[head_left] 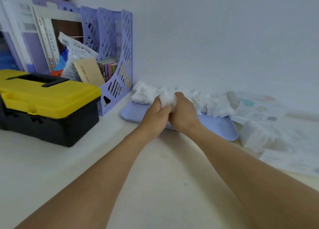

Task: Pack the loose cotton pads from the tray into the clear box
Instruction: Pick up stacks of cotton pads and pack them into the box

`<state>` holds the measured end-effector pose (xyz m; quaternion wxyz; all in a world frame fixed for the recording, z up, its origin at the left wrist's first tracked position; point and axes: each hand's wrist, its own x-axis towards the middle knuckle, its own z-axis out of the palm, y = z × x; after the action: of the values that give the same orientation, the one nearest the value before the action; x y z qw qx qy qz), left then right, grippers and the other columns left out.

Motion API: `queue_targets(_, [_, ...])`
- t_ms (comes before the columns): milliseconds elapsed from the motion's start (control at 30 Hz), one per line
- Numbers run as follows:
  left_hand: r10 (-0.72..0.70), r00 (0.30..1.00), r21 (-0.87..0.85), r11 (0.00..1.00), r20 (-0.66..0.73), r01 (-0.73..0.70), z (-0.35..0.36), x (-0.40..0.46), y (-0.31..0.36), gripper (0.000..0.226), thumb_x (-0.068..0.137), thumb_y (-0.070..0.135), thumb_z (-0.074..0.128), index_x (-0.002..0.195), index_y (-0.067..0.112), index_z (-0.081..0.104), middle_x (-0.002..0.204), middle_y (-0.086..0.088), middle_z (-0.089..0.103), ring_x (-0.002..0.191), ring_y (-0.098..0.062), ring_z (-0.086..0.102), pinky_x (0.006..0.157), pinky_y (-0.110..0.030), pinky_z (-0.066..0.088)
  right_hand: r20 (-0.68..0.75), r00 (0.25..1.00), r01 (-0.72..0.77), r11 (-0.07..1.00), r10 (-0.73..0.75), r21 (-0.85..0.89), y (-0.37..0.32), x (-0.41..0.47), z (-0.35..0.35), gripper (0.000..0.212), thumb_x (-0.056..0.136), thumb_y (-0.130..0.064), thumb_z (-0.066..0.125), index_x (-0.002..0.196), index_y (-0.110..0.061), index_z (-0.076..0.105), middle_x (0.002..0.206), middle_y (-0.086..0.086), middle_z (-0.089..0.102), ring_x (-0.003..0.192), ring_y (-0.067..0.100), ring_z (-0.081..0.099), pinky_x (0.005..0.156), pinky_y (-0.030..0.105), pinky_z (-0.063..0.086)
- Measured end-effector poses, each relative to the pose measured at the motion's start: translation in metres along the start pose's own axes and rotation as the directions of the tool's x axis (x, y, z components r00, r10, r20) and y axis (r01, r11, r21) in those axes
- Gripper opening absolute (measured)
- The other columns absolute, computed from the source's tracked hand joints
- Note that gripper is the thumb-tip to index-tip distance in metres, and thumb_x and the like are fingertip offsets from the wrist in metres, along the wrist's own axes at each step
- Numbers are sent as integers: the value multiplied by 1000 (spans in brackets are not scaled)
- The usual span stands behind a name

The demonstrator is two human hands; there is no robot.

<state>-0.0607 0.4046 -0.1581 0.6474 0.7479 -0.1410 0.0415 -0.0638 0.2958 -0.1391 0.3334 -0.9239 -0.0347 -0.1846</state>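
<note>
A pale lilac tray (219, 125) lies on the white table against the wall. Loose white cotton pads (212, 104) are heaped along its far side. My left hand (155, 116) and my right hand (183, 113) meet over the tray's middle, both closed around one bunch of cotton pads (166, 99). To the right of the tray stands a clear box (259, 135), blurred, with white pads showing inside it.
A yellow and black toolbox (48, 106) sits at the left. Behind it a lilac file rack (119, 59) holds papers, packets and small books. Printed sheets (259, 108) lie at the right by the wall and near the clear box.
</note>
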Motion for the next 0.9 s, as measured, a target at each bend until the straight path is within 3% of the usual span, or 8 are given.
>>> queue_targets(133, [-34,989,-107,993,142,49,44,-6,17,44,96,12,58,138,15,48,118,2,67,105,-7,65,84,-17,52,-81,997,-5,999,1,-44,27,-26,-47,15,83,-9,69,90,-7,56,77,-3,57,69,11,52,56,12,38])
queue_targets(300, [-123,977,-199,967,176,158,91,-3,30,56,79,18,82,129,18,58,111,-4,74,96,-17,74,81,-33,61,28,985,-170,949,168,264,58,-51,-99,32,68,9,70,96,-5,67,89,7,73,84,22,70,65,23,52])
queue_targets(467, [-184,971,-339,913,150,226,100,-4,28,38,89,12,72,126,17,64,112,-7,76,97,-23,75,72,-34,61,40,969,-236,859,245,454,76,-55,-107,63,86,5,60,145,-15,47,122,6,65,105,22,68,79,27,56])
queue_targets(567, [-219,958,-378,884,186,276,84,-4,29,34,92,13,67,125,10,64,111,-13,75,95,-26,75,65,-31,58,-26,977,-183,894,212,408,73,-54,-102,49,96,-6,58,142,-16,49,114,3,69,100,22,69,90,39,58])
queue_targets(633, [-216,941,-395,865,261,308,74,-6,30,31,93,14,63,123,5,65,112,-15,74,95,-26,74,65,-30,58,-68,980,-147,910,187,387,71,-54,-101,42,97,-12,61,139,-14,53,105,4,71,97,19,68,92,36,54])
queue_targets(733, [-205,907,-392,850,369,352,71,-13,32,31,95,16,58,124,6,66,112,-13,73,94,-27,73,67,-29,58,-92,982,-121,920,167,373,69,-56,-105,40,95,-18,68,134,-13,58,95,1,66,83,13,64,80,27,51])
queue_targets(800, [-197,895,-410,835,400,367,73,-16,33,31,95,15,56,124,8,65,112,-14,73,93,-28,73,64,-28,57,-97,975,-154,921,200,357,70,-56,-110,49,93,-25,72,138,-14,55,107,2,64,91,17,65,85,32,54])
queue_targets(900, [-182,887,-452,806,425,383,73,-17,38,28,95,12,55,120,8,65,109,-14,72,90,-29,72,60,-27,57,67,967,-249,868,244,430,71,-57,-123,51,91,-28,74,136,-11,56,105,1,65,80,13,64,69,29,53])
